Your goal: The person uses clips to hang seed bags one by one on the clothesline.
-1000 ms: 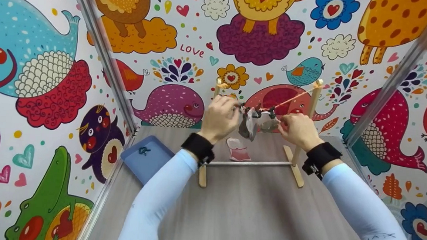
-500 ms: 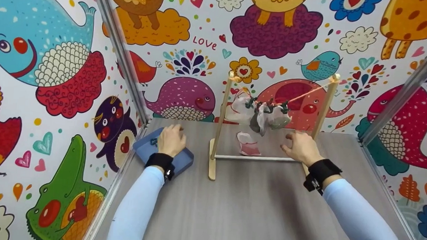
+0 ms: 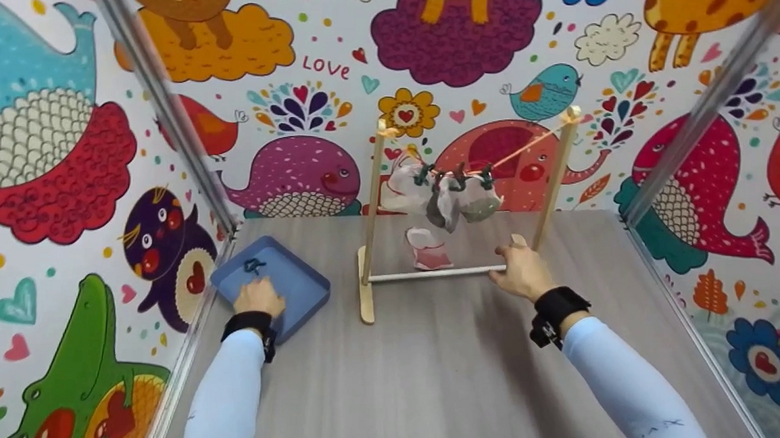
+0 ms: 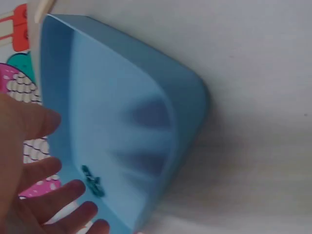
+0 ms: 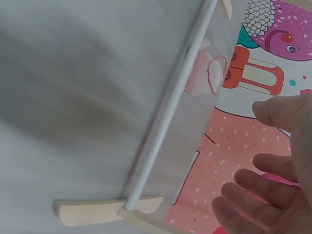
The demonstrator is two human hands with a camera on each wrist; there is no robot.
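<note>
My left hand [image 3: 260,298] hovers over the near part of a blue tray [image 3: 301,281], its fingers loosely spread in the left wrist view and holding nothing. A small dark green clip [image 4: 92,181] lies in the tray beyond the fingertips. My right hand [image 3: 525,271] is near the right foot of a small wooden drying rack [image 3: 373,211]; the right wrist view shows its fingers relaxed, apart from the rack's white bar [image 5: 165,117]. Small garments, one white [image 3: 402,187], one grey and white [image 3: 443,205] and one greyish [image 3: 482,206], hang from the orange string [image 3: 530,145] by dark clips.
A pink and white cloth piece [image 3: 428,252] lies on the table behind the rack's bar. Patterned walls with metal corner strips [image 3: 160,96] enclose the grey wood-look table [image 3: 407,382].
My left hand has left the hanging garments and moved down left to the tray. My right hand has dropped from the string to beside the rack's foot. The view has also shifted.
</note>
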